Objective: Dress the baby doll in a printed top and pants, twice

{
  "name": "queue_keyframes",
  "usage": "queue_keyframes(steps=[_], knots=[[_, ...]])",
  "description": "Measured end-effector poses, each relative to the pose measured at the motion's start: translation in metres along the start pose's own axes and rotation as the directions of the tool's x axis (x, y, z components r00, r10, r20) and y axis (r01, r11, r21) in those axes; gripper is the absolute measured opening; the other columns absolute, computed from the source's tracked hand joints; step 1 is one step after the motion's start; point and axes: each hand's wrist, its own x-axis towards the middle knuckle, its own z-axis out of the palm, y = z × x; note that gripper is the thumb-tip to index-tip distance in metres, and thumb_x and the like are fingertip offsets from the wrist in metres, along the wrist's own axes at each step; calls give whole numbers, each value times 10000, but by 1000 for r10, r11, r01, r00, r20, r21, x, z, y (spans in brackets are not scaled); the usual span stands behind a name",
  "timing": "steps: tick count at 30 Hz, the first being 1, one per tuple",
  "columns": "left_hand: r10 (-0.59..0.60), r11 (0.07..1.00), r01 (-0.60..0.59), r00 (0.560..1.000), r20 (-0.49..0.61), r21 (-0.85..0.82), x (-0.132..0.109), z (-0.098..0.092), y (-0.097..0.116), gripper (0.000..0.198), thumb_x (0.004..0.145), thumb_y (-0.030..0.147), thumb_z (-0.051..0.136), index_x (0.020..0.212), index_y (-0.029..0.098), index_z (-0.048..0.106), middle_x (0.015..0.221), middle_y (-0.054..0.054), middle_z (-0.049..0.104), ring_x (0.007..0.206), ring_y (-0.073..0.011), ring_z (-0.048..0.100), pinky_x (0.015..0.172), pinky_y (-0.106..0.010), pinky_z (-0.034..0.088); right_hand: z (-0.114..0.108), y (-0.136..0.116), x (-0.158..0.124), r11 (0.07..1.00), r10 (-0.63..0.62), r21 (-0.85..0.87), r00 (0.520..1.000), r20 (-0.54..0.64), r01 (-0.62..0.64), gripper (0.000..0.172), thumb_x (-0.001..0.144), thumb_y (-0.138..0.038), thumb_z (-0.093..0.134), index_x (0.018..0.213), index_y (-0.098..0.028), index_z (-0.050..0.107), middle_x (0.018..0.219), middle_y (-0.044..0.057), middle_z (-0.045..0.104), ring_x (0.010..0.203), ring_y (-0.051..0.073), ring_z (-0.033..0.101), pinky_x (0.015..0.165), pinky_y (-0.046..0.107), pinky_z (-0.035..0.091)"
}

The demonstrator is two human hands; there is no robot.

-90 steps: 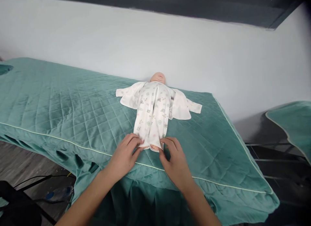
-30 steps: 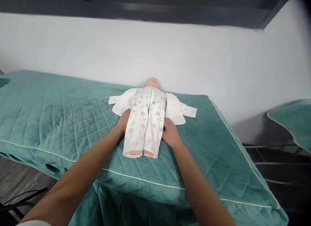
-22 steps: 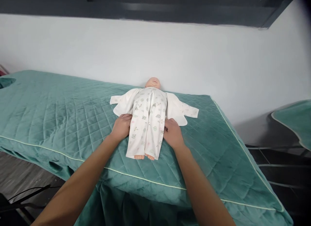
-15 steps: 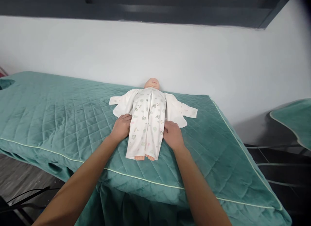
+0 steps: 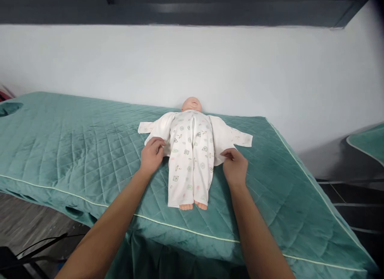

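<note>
A baby doll (image 5: 192, 104) lies on its back, head toward the wall, feet toward me. White patterned pants (image 5: 191, 159) cover its legs and reach high over its torso; the toes show below the hems. Under them a white long-sleeved top (image 5: 222, 137) spreads out to both sides, sleeves stretched outward. My left hand (image 5: 152, 154) is closed on the top's lower edge at the left. My right hand (image 5: 235, 165) pinches the top's lower edge at the right.
The doll rests on a green quilted bed cover (image 5: 99, 151) with pale piping. Behind it stands a white wall (image 5: 180, 63) under a dark overhang. Another green cover (image 5: 370, 143) and dark rails are at the right; black cables lie at the lower left.
Both hands have moved outward from the sides of the pants to the edges of the top. The top's lower flaps are now held at both sides.
</note>
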Motion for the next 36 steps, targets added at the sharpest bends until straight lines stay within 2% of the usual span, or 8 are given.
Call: queue_keyframes(steps=[3,7,14,20,25,27,30,36], knots=[[-216,963,233,967,-132,134,12,3,-15,216,883,208,496,1045,205,640,1204,-129,651,1186,-296,606,1021,-478,493,-4,12,14,987,32,-158,998,-51,-40,310,718,-134,420,873,-183,684,945,107,721,903,253,623,838,386,470],[-402,845,418,908,-118,333,32,1,-34,361,883,373,615,1183,173,600,1288,-218,594,1252,-423,544,1010,-619,443,-12,15,32,891,92,-445,996,-14,-88,339,859,-321,530,1103,-148,688,1211,201,667,1123,337,561,934,480,448],[-371,856,365,927,-57,366,45,0,-53,227,927,402,575,982,187,629,1191,-197,652,1187,-408,569,973,-582,451,-20,4,40,745,339,-613,941,8,-263,404,861,-509,574,1056,-177,697,1039,172,690,988,345,608,835,453,441],[-408,868,412,910,-72,276,45,1,-55,270,1013,438,431,1035,208,572,985,-124,715,929,-294,680,816,-405,482,-17,-7,49,922,367,-105,928,-67,-372,173,742,-382,649,730,-232,564,681,5,541,661,197,504,646,337,397],[-465,830,447,885,-29,335,47,-1,-49,334,1032,477,378,1098,211,568,967,-115,738,935,-293,696,776,-352,455,-15,-76,42,946,-68,321,996,57,46,152,788,-364,703,836,-244,622,926,13,661,859,197,598,758,321,468],[-483,815,455,876,-14,360,47,-2,-46,363,1034,493,367,1121,209,575,975,-119,745,956,-293,700,783,-344,451,-17,-105,34,946,-288,264,867,407,190,56,829,-293,670,820,-247,639,973,25,693,894,203,617,806,334,478],[-485,806,447,874,1,387,48,-2,-43,389,1038,495,352,1124,207,597,981,-127,753,974,-295,704,802,-343,448,-21,-125,23,957,-291,200,684,669,211,110,915,-295,592,864,-253,680,930,22,711,851,195,626,769,331,477],[-475,808,439,880,-6,392,47,-2,-42,419,1046,485,323,1120,209,630,969,-127,759,959,-298,712,815,-348,449,-13,-105,37,971,-59,238,947,315,-19,187,897,-392,617,901,-230,709,947,49,746,901,228,671,821,361,515]])
